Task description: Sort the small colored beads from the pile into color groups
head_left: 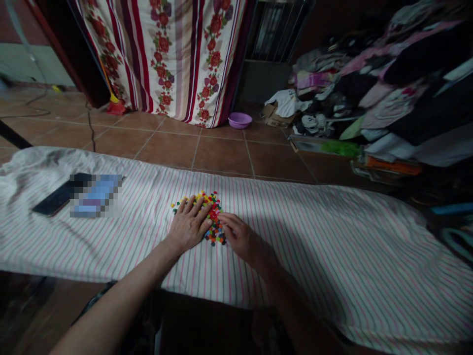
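Resting near the middle of the striped cloth (314,231), the small multicoloured pieces (215,217) lay partly under the left hand (187,224), its fingers straight, slightly parted; whether the right hand's (238,235) curled fingers pinched one, I couldn't tell. Light pressure seemed wisest against scattering.
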Demonstrator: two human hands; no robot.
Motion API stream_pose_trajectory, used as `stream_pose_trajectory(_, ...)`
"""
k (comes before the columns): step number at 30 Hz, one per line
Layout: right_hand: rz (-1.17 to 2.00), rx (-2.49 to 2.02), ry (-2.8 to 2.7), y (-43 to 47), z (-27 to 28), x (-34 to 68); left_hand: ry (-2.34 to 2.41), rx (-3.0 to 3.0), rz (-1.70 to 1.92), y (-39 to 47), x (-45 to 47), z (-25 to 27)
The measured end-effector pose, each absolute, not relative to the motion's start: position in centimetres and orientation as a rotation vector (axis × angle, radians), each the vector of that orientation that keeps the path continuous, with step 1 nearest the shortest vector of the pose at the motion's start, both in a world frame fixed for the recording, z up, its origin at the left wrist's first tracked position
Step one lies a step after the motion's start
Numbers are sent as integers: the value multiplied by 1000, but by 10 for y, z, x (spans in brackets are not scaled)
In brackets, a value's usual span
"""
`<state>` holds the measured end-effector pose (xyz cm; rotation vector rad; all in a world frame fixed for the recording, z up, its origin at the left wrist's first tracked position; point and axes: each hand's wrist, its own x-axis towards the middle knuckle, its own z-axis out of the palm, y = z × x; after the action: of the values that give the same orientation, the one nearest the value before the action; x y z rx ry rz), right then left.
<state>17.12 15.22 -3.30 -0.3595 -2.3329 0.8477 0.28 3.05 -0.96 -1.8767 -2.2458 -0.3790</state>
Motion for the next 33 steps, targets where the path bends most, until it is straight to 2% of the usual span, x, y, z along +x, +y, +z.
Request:
stream_pose_trajectory(14,730,-609,-2258,160,-30,189,-2060,-2009,-331,3,34,-15)
stream_pose_trajectory(22,684,-627,-2252,163,-32,204,-2185,-1808,-337,-15,17,-23)
stream_pose_trajectory(33,673,-638,-2286,163,-33,203,-2381,-1648,-272,24,7,-14)
